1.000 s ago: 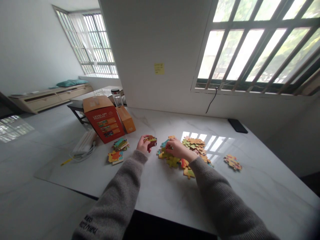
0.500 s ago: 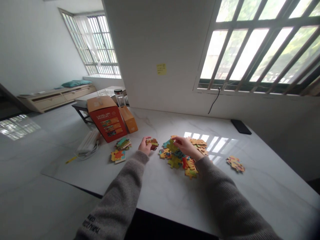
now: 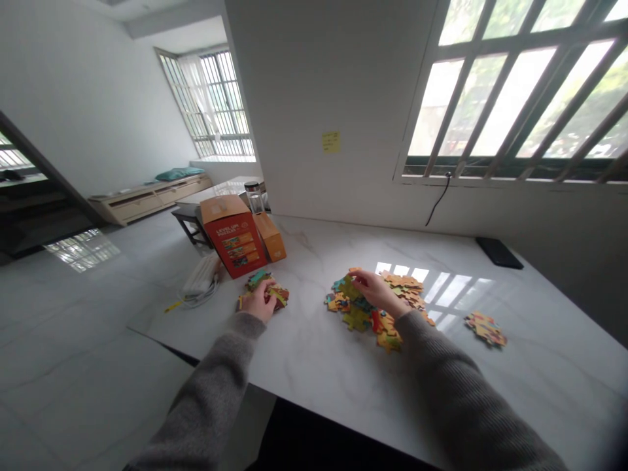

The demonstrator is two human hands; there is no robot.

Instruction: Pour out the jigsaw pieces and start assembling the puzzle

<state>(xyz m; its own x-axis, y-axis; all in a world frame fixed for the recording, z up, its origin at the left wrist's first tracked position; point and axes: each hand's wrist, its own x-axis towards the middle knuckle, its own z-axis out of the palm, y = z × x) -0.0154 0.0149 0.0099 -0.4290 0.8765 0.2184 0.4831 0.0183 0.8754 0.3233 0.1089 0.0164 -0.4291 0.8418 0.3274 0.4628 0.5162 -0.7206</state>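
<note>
Head view, left hand (image 3: 258, 301) in a closed grip on jigsaw pieces (image 3: 279, 298), just beside the red puzzle box (image 3: 230, 235), right hand (image 3: 377, 292) resting on the main jigsaw pile (image 3: 358, 319), grip state indeterminate, white marble surface (image 3: 314, 386) beneath, separate jigsaw cluster (image 3: 485, 329) farther right

Entry: red puzzle box (image 3: 230, 247), far left on the desk (image 3: 314, 386); its front heading appears to read "LEVEL UP! PUZZLES". Yellow sticky note (image 3: 330, 141), on the far wall (image 3: 314, 176): handwritten, too small for me to read.
</note>
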